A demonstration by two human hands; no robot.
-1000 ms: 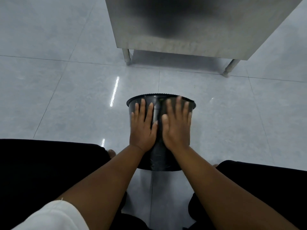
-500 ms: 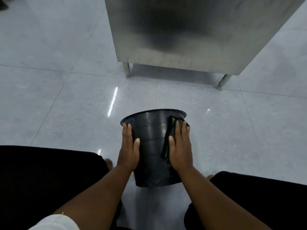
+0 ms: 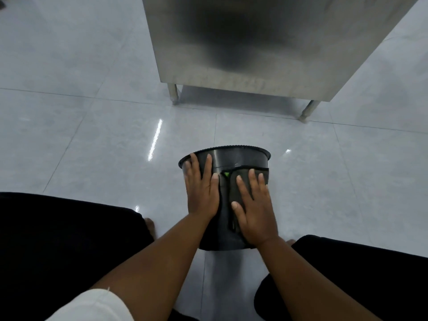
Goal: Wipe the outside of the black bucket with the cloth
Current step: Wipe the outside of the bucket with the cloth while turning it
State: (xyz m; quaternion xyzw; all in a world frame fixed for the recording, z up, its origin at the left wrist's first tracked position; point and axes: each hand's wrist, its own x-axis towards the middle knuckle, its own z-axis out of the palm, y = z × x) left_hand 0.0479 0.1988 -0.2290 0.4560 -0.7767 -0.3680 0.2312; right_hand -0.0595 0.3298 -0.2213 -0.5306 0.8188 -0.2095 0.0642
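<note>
The black bucket [image 3: 240, 159] stands upright on the tiled floor between my knees. My left hand [image 3: 202, 188] lies flat on its near left wall, fingers reaching up to the rim. A dark cloth [image 3: 240, 176] with a small green tag is spread over the near right wall, and my right hand [image 3: 253, 205] presses flat on it with fingers spread. The cloth's lower part and the bucket's right side are hidden behind my right hand.
A stainless steel cabinet [image 3: 254, 54] on short legs stands on the floor just beyond the bucket. My black-clad knees [image 3: 69, 239] flank the bucket on both sides. Glossy grey floor tiles [image 3: 104, 147] stretch to the left and right.
My right hand with the cloth has slid from the bucket's right side toward the front, spreading the cloth wider. My left hand has shifted up toward the rim.
</note>
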